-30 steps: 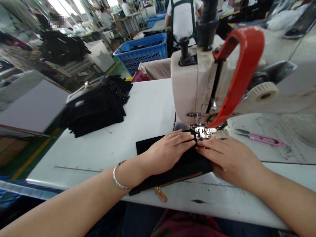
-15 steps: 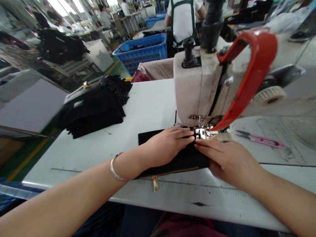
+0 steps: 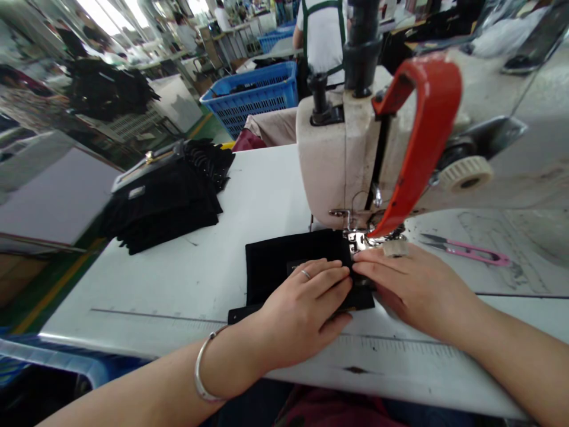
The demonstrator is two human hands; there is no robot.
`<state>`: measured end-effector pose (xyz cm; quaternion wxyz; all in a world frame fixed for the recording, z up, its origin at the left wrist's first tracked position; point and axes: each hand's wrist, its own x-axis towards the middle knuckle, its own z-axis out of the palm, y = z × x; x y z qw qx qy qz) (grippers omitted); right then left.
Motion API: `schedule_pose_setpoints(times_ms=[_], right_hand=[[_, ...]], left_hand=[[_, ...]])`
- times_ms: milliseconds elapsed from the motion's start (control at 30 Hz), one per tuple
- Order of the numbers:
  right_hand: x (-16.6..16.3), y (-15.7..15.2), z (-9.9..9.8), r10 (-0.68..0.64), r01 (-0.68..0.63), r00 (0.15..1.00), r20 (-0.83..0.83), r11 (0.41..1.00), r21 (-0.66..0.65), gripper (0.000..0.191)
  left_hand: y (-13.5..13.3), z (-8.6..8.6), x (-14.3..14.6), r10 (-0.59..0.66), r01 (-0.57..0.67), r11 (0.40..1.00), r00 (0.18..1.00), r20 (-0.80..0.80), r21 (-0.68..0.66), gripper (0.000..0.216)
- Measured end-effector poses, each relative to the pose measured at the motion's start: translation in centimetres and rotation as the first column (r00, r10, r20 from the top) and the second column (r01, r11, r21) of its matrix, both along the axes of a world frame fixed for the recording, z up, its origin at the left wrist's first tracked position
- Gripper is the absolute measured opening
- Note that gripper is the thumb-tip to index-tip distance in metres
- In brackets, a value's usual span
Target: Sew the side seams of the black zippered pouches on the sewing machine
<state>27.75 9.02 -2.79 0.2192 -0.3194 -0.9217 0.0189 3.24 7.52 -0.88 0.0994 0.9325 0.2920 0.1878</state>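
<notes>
A black fabric pouch (image 3: 284, 261) lies flat on the white sewing table (image 3: 186, 279), its right edge under the presser foot (image 3: 358, 240) of a cream sewing machine (image 3: 338, 160). My left hand (image 3: 306, 302) rests flat on the pouch's near half, fingers stretched out and together, a ring on one finger and a silver bangle on the wrist. My right hand (image 3: 413, 287) lies flat beside it, fingertips pressing the pouch's right edge just before the presser foot. A red guard (image 3: 422, 124) arches over the needle area.
A stack of black pouches (image 3: 164, 198) sits at the table's far left. Pink thread snips (image 3: 471, 252) lie to the right of the machine. Behind are a blue plastic basket (image 3: 253, 95) and a person in a white shirt (image 3: 322, 29) at another bench.
The pouch has turned on the table, more of it now lying beyond my left hand. My left hand has slid toward me; the gold zipper pull no longer shows.
</notes>
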Motion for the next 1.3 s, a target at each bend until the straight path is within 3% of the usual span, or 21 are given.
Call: schedule_pose_setpoints(times_ms=[167, 533, 767, 900, 1067, 1233, 1300], right_hand=[[-0.2, -0.1, -0.1, 0.018, -0.018, 0.999, -0.026, 1.0, -0.012, 0.03], [-0.8, 0.5, 0.3, -0.147, 0.149, 0.983, 0.106, 0.989, -0.008, 0.033], [-0.7, 0.5, 0.1, -0.148, 0.151, 0.988, 0.047, 0.987, -0.057, 0.038], [-0.4, 0.7, 0.6, -0.234, 0.237, 0.971, -0.059, 0.97, 0.047, 0.024], [-0.2, 1.3, 0.8, -0.377, 0.369, 0.926, 0.034, 0.919, 0.14, 0.02], [-0.3, 1.5, 0.8, -0.401, 0.394, 0.914, 0.065, 0.914, 0.101, 0.033], [-0.5, 1.3, 0.8, -0.34, 0.337, 0.94, 0.043, 0.94, 0.061, 0.036]], left_hand=[[0.7, 0.2, -0.1, -0.032, 0.031, 0.999, 0.999, 0.029, 0.016, 0.035], [4.5, -0.6, -0.1, -0.035, 0.031, 0.994, 0.999, 0.039, 0.107, 0.028], [5.9, -1.0, -0.1, -0.05, 0.043, 0.985, 0.998, 0.039, 0.167, 0.027], [7.0, -1.3, -0.7, -0.1, 0.091, 0.984, 0.994, 0.049, 0.156, 0.031], [9.0, -1.0, -2.3, -0.226, 0.229, 0.949, 0.973, -0.037, 0.219, 0.034], [8.1, -0.5, -2.0, -0.153, 0.164, 0.934, 0.986, -0.059, 0.317, 0.032], [7.3, -0.4, -1.4, -0.131, 0.141, 0.933, 0.99, -0.051, 0.332, 0.024]])
